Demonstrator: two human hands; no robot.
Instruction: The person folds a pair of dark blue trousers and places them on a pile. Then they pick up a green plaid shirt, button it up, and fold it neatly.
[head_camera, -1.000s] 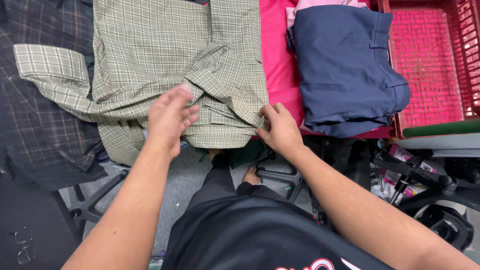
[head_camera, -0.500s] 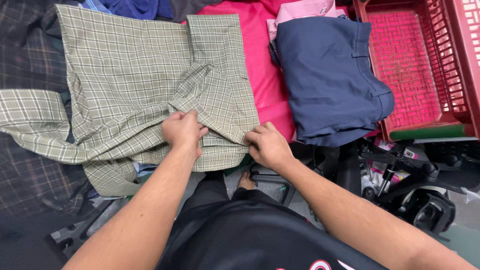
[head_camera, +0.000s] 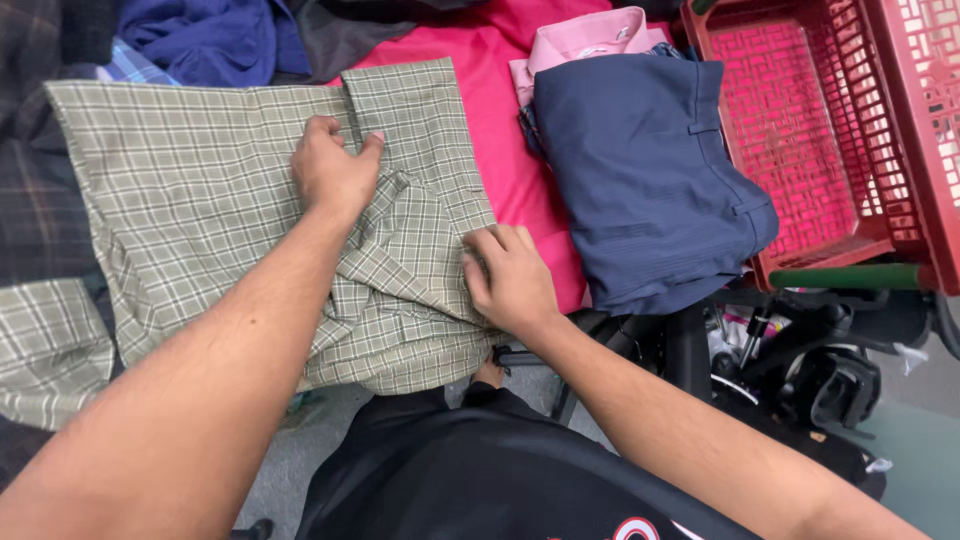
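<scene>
A green plaid shirt (head_camera: 200, 190) lies spread on the red table cover (head_camera: 520, 150) in front of me. My left hand (head_camera: 332, 172) presses down on the shirt's upper middle, fingers bent over a fold of cloth beside the button strip. My right hand (head_camera: 508, 275) lies flat on the shirt's right edge near the table's front, holding a folded sleeve part down. One loose sleeve (head_camera: 45, 345) hangs off to the lower left.
A folded navy garment (head_camera: 645, 170) sits on a pink one (head_camera: 580, 40) to the right. A red plastic basket (head_camera: 800, 130) stands at the far right. Dark plaid and blue clothes (head_camera: 200, 35) lie at the back left. Chair bases and black gear are below the table edge.
My left hand moved from the shirt's front hem up to its upper middle, carrying cloth with it. My right hand shifted slightly inward onto the shirt. The view tilted, showing more of the table's back.
</scene>
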